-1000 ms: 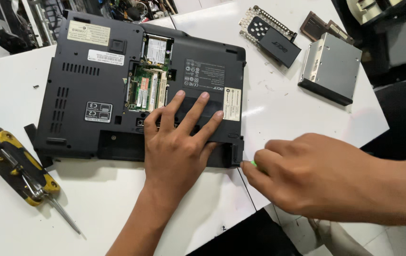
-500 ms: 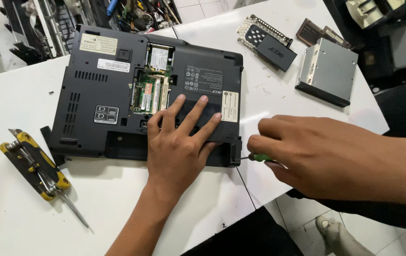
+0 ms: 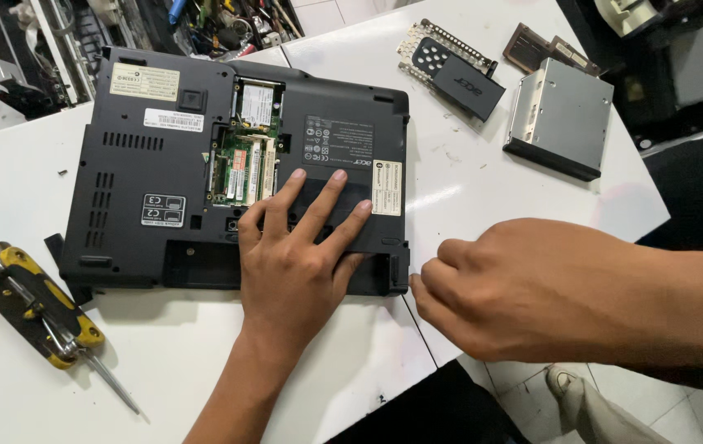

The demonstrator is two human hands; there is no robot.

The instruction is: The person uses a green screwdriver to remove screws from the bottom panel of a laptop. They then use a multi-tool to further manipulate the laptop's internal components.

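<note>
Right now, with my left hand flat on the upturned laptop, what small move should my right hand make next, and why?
Probably ease the right hand in against the near right corner of the laptop. Its fingertips are curled right beside that corner, and the left hand presses flat on the base, which steadies it.

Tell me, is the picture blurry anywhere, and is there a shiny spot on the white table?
Head view: the right hand looms close to the camera and looks slightly soft; the left hand and the upturned black plastic laptop are sharp. A pale glare streak lies on the white table beside the laptop. Soft shadows sit under the yellow-and-black folding tool. The table edges bow slightly.
</note>
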